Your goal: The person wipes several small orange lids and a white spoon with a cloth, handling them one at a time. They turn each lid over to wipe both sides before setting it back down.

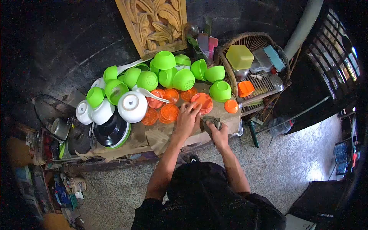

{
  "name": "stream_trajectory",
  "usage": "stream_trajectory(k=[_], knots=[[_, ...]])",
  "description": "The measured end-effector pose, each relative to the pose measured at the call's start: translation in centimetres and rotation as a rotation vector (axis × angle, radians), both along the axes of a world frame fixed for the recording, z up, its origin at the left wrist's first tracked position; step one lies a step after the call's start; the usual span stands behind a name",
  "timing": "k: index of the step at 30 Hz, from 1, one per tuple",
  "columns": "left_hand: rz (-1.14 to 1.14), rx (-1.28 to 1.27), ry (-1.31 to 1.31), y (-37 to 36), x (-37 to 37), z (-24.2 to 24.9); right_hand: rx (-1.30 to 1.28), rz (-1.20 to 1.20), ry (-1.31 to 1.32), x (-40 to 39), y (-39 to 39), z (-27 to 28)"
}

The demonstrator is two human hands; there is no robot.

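Observation:
My left hand [187, 119] is at the near left edge of a stack of orange lids [202, 102], its fingers curved against it. My right hand [217, 134] grips a dark greyish cloth [210, 124] just below and right of the stack. More orange lids [168, 112] lie flat to the left of my left hand. Behind them, many green bowls [183, 79] stand upside down or tilted in a heap. An upturned white bowl [132, 107] with a white spoon [152, 94] against it is at the left. A small orange cup or lid [231, 106] sits at the right.
A wicker shelf [255, 41] with a yellow container [239, 57] and an orange container [245, 88] stands to the right. A carved wooden panel [157, 23] leans at the back. Black and white plates [112, 130] and a metal pot [60, 128] are at the left.

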State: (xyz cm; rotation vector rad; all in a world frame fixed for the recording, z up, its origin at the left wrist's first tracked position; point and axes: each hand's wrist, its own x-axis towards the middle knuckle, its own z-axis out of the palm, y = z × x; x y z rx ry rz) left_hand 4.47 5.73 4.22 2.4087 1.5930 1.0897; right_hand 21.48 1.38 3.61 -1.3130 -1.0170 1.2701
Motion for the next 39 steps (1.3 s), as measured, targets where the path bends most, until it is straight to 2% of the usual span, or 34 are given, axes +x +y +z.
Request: stream_trajectory(k=[4, 6, 7, 9, 12, 16, 17, 23, 30, 32, 36, 38, 39], knots=[[0.100, 0.031, -0.064, -0.8, -2.4, 1.0, -0.011, 0.027, -0.023, 0.3, 0.0, -0.2], [0.388, 0.156, 0.012, -1.8, -4.2, 1.3, -0.041, 0.039, -0.037, 0.3, -0.2, -0.1], [0.393, 0.155, 0.014, -2.4, -5.1, 1.4, -0.042, 0.044, -0.035, 0.2, -0.3, -0.2], [0.674, 0.116, -0.061, -3.3, -6.7, 1.6, -0.059, 0.045, -0.071, 0.1, -0.3, -0.3], [0.706, 0.051, -0.018, -3.8, -8.4, 0.8, -0.049, 0.072, -0.056, -0.3, -0.5, 0.1], [0.563, 0.150, 0.025, -3.1, -8.5, -0.4, -0.040, 0.086, -0.092, -0.5, -0.5, -0.1], [0.606, 0.045, 0.014, -3.4, -7.9, -0.4, -0.035, 0.088, -0.068, -0.4, -0.5, -0.4], [0.568, -0.092, -0.063, -2.7, -7.9, -1.1, -0.099, 0.083, -0.053, -0.5, -1.1, 0.6], [0.554, -0.104, -0.175, -3.4, -9.3, -2.1, -0.064, 0.136, -0.071, -1.0, -1.6, 0.7], [0.544, -0.023, -0.306, -3.5, -9.5, -2.8, -0.068, 0.138, -0.073, -1.0, -1.6, 1.0], [0.540, -0.007, -0.400, -4.1, -9.3, -2.2, -0.102, 0.149, -0.074, -0.9, -1.6, 0.9], [0.394, -0.114, -0.801, -4.2, -9.0, -2.4, -0.107, 0.157, -0.068, -0.9, -1.6, 0.7], [0.396, -0.113, -0.802, -4.3, -8.8, -2.1, -0.110, 0.163, -0.059, -0.9, -1.6, 0.7]])
